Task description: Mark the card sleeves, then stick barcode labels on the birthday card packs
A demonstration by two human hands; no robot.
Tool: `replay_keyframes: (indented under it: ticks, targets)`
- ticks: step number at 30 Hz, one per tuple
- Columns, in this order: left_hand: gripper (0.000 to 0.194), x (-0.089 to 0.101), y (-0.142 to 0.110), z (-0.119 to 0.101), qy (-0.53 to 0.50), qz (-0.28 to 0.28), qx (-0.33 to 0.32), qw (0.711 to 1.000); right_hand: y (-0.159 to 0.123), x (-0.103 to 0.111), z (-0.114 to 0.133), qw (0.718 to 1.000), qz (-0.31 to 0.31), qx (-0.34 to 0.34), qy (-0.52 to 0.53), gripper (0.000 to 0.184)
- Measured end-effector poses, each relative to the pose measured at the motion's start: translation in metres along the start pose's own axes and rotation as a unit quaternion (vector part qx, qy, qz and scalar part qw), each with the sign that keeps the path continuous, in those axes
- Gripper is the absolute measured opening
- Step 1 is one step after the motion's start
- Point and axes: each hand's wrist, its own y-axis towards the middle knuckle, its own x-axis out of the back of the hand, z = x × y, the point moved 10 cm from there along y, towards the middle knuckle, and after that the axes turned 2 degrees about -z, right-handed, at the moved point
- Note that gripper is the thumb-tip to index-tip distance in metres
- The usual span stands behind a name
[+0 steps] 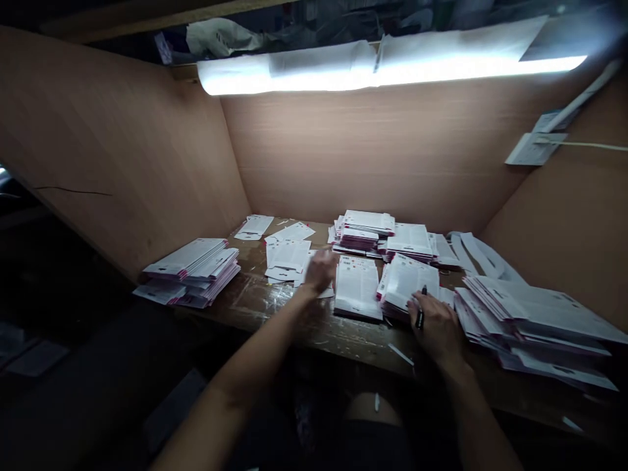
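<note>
My right hand (436,329) grips a black marker pen (420,309), its fingers resting against the edge of a stack of printed white cardboard packaging sheets (405,282). My left hand (321,270) is motion-blurred, hovering over the wooden workbench (289,314) beside a loose pile of similar sheets (288,258). It holds nothing I can make out. Between my hands lies a neat stack (357,288). Further stacks with pink edges stand at the back (367,226) and far left (186,268).
A large fanned pile of sheets (534,320) covers the right end of the bench. Wooden panels (373,157) enclose the bench on three sides. A covered fluorescent light (373,72) runs overhead, and a wall socket plate (534,149) sits on the right panel. Paper scraps lie about the bench.
</note>
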Motion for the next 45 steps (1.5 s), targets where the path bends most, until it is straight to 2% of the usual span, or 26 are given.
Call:
replay_keyframes:
  ticks: [1, 2, 3, 5, 6, 8, 11, 14, 15, 16, 18, 20, 22, 30, 37, 41, 43, 45]
  targets:
    - [0.040, 0.019, -0.003, 0.038, 0.028, 0.004, 0.033, 0.999, 0.001, 0.009, 0.003, 1.000, -0.019, 0.001, 0.013, 0.039]
    - [0.042, 0.026, -0.011, 0.076, 0.096, 0.062, 0.071, 0.991, 0.001, 0.021, 0.008, 0.999, -0.042, -0.005, 0.033, 0.041]
    - [0.043, 0.037, -0.023, 0.106, 0.118, 0.085, 0.096, 0.985, 0.001, 0.033, 0.013, 0.996, -0.064, -0.019, 0.062, 0.042]
    - [0.045, 0.050, -0.061, 0.143, 0.139, 0.120, 0.117, 0.976, -0.004, 0.051, 0.026, 0.979, -0.083, -0.078, 0.170, 0.044]
    - [0.046, 0.053, -0.085, 0.151, 0.144, 0.129, 0.123, 0.973, -0.008, 0.053, 0.035, 0.963, -0.073, -0.112, 0.234, 0.043]
    - [0.048, 0.056, -0.135, 0.149, 0.164, 0.134, 0.123, 0.970, -0.018, 0.044, 0.064, 0.930, -0.018, -0.155, 0.333, 0.039]
    - [0.046, 0.054, -0.191, 0.118, 0.166, 0.126, 0.084, 0.974, -0.034, 0.011, 0.124, 0.877, 0.109, -0.158, 0.441, 0.033]
    - [0.036, 0.049, -0.213, 0.089, 0.079, 0.112, 0.016, 0.990, -0.047, -0.032, 0.180, 0.795, 0.227, -0.154, 0.541, 0.030]
    - [0.033, 0.049, -0.216, 0.085, 0.042, 0.103, -0.003, 0.994, -0.048, -0.044, 0.195, 0.784, 0.253, -0.144, 0.548, 0.028]
    - [0.031, 0.049, -0.217, 0.083, 0.008, 0.095, -0.017, 0.995, -0.048, -0.053, 0.207, 0.785, 0.270, -0.130, 0.542, 0.027]
    - [0.029, 0.049, -0.219, 0.085, -0.045, 0.089, -0.032, 0.995, -0.042, -0.066, 0.222, 0.806, 0.282, -0.095, 0.511, 0.025]
    - [0.029, 0.049, -0.219, 0.087, -0.081, 0.092, -0.039, 0.992, -0.033, -0.072, 0.228, 0.829, 0.272, -0.063, 0.484, 0.026]
    - [0.029, 0.052, -0.219, 0.088, -0.106, 0.095, -0.047, 0.989, -0.027, -0.076, 0.231, 0.838, 0.267, -0.044, 0.473, 0.026]
    - [0.019, 0.054, -0.212, 0.089, -0.143, 0.108, -0.051, 0.983, -0.031, -0.081, 0.240, 0.831, 0.312, 0.013, 0.460, 0.029]
    - [0.017, 0.049, -0.211, 0.094, -0.162, 0.119, -0.031, 0.979, -0.032, -0.082, 0.246, 0.840, 0.306, 0.059, 0.444, 0.027]
    - [0.018, 0.051, -0.208, 0.094, -0.156, 0.126, -0.024, 0.979, -0.035, -0.082, 0.254, 0.824, 0.332, 0.094, 0.449, 0.025]
    - [0.018, 0.053, -0.204, 0.094, -0.144, 0.123, -0.017, 0.982, -0.035, -0.082, 0.253, 0.816, 0.334, 0.080, 0.465, 0.025]
    - [0.019, 0.053, -0.199, 0.090, -0.119, 0.122, -0.013, 0.985, -0.034, -0.083, 0.246, 0.808, 0.322, 0.034, 0.492, 0.028]
